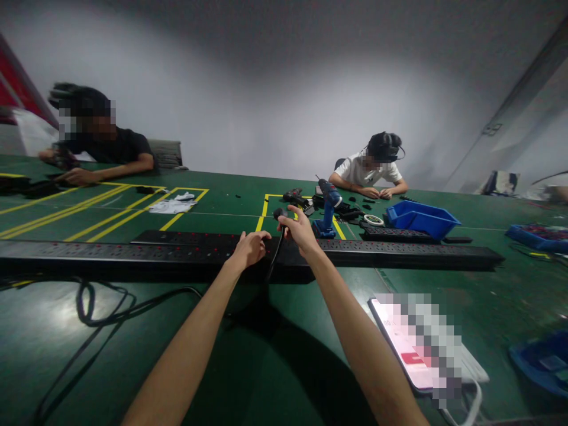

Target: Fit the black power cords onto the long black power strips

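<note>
My right hand holds a black plug between thumb and fingers, above the black power strips. From the plug a black cable hangs down toward the strips' near edge. My left hand is just left of the cable, over the strips, its fingers curled; whether they grip anything is hidden. The long black power strips lie side by side across the table, with rows of sockets and small red marks on top.
Beyond the strips stands a blue cordless drill, left of a blue bin. A phone lies at the near right. Black cable loops spread at the left. Two people sit across the green table.
</note>
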`<state>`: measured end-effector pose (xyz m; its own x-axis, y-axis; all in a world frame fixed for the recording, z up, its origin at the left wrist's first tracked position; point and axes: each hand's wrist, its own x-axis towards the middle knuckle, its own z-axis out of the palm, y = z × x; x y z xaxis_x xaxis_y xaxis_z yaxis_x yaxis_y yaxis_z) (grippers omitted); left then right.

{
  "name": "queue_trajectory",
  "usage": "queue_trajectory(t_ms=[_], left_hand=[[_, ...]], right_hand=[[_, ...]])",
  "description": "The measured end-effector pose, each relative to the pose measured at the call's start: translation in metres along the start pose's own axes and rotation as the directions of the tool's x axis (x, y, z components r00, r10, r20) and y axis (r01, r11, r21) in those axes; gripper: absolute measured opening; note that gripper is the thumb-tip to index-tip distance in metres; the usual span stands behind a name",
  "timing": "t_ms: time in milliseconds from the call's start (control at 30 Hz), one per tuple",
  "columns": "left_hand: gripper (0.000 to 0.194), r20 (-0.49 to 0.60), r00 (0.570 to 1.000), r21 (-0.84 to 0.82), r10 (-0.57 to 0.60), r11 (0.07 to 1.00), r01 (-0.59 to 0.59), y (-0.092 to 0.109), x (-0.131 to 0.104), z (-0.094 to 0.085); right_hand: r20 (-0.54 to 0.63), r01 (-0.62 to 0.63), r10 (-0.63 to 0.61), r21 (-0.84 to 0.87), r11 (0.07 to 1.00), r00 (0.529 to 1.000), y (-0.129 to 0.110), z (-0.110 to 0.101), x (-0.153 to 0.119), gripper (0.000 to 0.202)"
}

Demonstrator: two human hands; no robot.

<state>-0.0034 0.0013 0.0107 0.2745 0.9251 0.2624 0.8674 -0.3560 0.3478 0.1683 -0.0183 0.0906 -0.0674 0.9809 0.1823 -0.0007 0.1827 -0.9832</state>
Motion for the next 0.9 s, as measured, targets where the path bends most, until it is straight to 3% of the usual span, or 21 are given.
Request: queue_trajectory(t_ms=[67,200,367,433,500,567,600,633,700,800,900], left_hand=[[0.045,0.000,1.000,0.006,-0.027,1.000,0.027,0.002,0.002,0.000],[0.041,-0.023,0.998,0.016,-0.056,0.998,0.056,0.005,0.004,0.000],[0.042,-0.017,0.999,0.016,-0.045,0.999,0.046,0.006,0.001,0.000],[0.043,-0.016,1.000,0.011,-0.013,1.000,0.013,0.007,-0.001,0.001],[0.041,-0.018,1.000,0.009,0.025,1.000,-0.025,0.008,-0.002,0.001],[0.038,-0.013,0.999,0.015,0.045,0.999,-0.045,0.010,-0.003,0.002],[0.038,-0.008,0.999,0.018,0.046,0.999,-0.046,0.010,-0.004,0.002],[0.037,-0.004,0.999,0.018,0.043,0.999,-0.043,0.011,-0.004,0.002],[0.038,-0.001,0.999,0.010,0.032,0.999,-0.032,0.011,-0.004,0.003],[0.039,-0.003,1.000,-0.001,0.015,1.000,-0.015,0.013,-0.003,0.003],[0.039,-0.009,1.000,-0.013,0.007,1.000,-0.007,0.014,-0.003,0.003]], right_hand=[[0.177,-0.058,0.088,-0.169,0.984,0.980,-0.009,-0.011,-0.015,0.047],[0.397,-0.084,0.320,-0.508,0.857,0.860,0.002,-0.025,-0.050,0.035],[0.511,0.074,0.402,-0.682,0.727,0.760,0.014,-0.027,-0.065,0.039],[0.537,0.187,0.386,-0.732,0.655,0.750,0.006,-0.032,-0.059,0.035],[0.468,0.241,0.313,-0.797,0.554,0.826,-0.003,-0.046,-0.048,0.024],[0.262,0.169,0.154,-0.877,0.449,0.953,-0.005,-0.070,-0.034,0.028],[0.146,0.105,0.073,-0.911,0.400,0.987,-0.002,-0.084,-0.027,0.035],[0.000,0.010,-0.030,-0.947,0.322,1.000,0.004,-0.098,-0.021,0.039],[-0.143,-0.119,-0.135,-0.978,0.172,0.980,0.024,-0.125,-0.012,0.042],[-0.188,-0.179,-0.121,-0.980,0.082,0.975,0.059,-0.151,-0.006,0.045],[-0.230,-0.222,-0.169,-0.973,0.067,0.958,0.081,-0.154,-0.005,0.047]])
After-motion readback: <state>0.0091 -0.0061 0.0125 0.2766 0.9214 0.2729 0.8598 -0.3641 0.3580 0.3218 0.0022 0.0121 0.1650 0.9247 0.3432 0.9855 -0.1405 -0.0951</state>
